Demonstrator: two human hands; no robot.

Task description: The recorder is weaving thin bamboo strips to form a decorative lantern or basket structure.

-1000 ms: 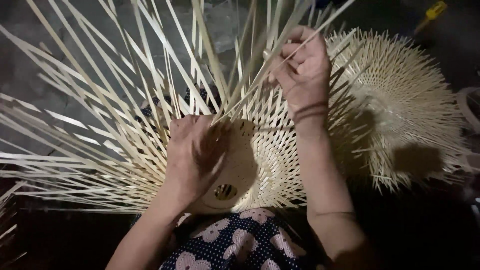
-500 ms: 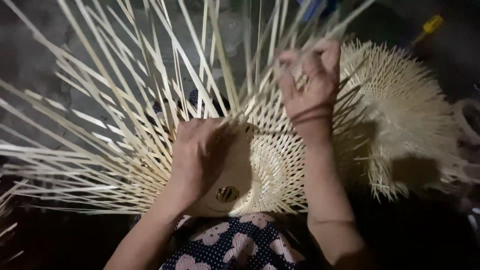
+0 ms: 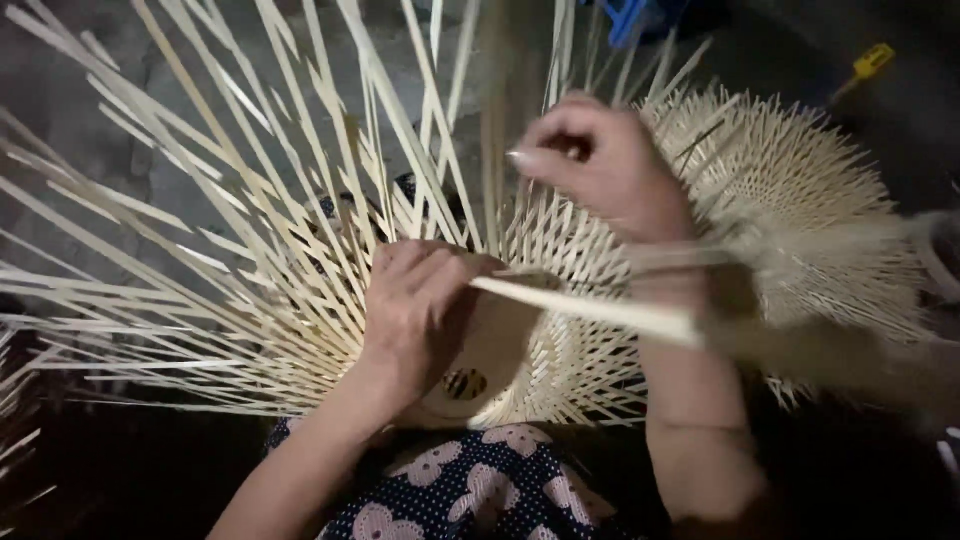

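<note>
Progress: woven bamboo piece (image 3: 545,350) has a tight centre; the long loose strips (image 3: 250,210) fanning outward from the grips remain unwoven
Left hand (image 3: 420,300): palm down, fingers curled, pressing the weave's centre on the lap
Right hand (image 3: 600,165): raised just above, pinching a strip (image 3: 600,315); blurred

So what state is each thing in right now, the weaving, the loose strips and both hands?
Woven piece: partly woven, middle tight, edges unfinished.
Loose strips: unwoven, fanning outward from the woven middle.
Flat strip: lies across the weave, blurred toward the right.
Left hand: pressed on the weave, fingers curled at that strip's end.
Right hand: raised, fingers pinched together; what it pinches is hidden.
</note>
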